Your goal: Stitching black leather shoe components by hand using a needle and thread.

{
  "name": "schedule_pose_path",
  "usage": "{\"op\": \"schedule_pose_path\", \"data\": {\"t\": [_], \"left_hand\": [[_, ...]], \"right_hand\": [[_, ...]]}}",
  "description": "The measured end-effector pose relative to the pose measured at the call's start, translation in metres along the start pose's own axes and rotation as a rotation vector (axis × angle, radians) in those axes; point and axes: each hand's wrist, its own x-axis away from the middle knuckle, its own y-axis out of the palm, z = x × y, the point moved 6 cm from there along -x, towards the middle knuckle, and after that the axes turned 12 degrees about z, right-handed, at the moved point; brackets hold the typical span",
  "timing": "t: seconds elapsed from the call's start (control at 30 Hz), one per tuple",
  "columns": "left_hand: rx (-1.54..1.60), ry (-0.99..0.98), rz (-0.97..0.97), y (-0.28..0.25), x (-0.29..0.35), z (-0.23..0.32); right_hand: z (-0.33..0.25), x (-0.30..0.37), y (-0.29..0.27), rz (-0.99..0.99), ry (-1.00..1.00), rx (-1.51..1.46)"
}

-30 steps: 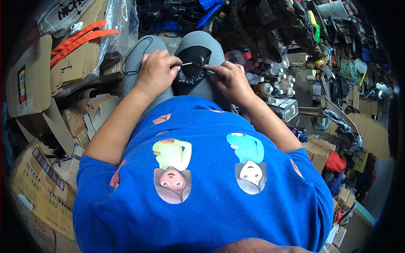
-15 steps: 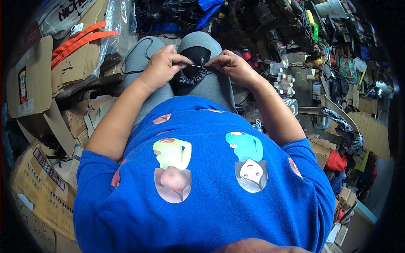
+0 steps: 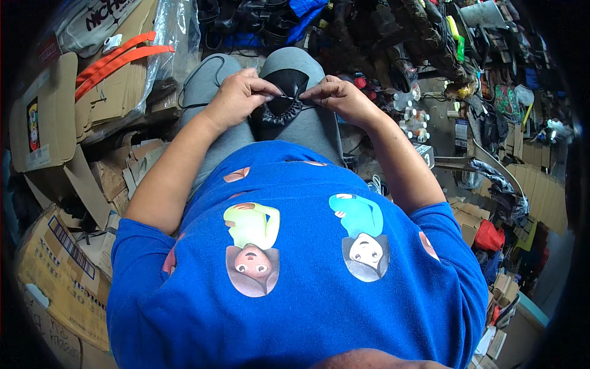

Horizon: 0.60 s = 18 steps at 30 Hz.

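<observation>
A small black fabric pouch (image 3: 284,114) with a gathered, ruffled edge rests on my grey-clad right thigh. My left hand (image 3: 241,97) is closed in a pinch at its left side, holding a thin, pale, shiny piece (image 3: 285,96) that points toward the right hand; its exact kind is too small to tell. Thumb and finger of my right hand (image 3: 337,98) pinch the pouch's right edge. The fingertips of both hands are close together but apart. A black cord (image 3: 216,57) loops over my left knee and runs back under my left forearm.
Flattened cardboard (image 3: 117,80) with orange strips (image 3: 123,58) and clear plastic lies at the left, above an open cardboard box (image 3: 46,117). Several small white-capped bottles (image 3: 415,123) stand beyond my right forearm. Dark clutter fills the far side; a red bag (image 3: 489,235) lies at right.
Both hands stay almost in place, still pinching. The gathered edge of the pouch has shifted slightly, and the pale thin piece between the fingertips shows more plainly.
</observation>
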Motion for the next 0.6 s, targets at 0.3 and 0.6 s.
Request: {"op": "schedule_pose_path", "data": {"t": [0.3,0.6], "left_hand": [[0.020,-0.001,-0.026,-0.0012,0.0005,0.0027],[0.011,0.018,-0.043,-0.0005,0.0006,0.0030]], "right_hand": [[-0.0020,-0.0002,-0.0008,-0.009,0.039,-0.009],[0.0010,-0.0028,-0.0002,-0.015,-0.003,-0.007]]}}
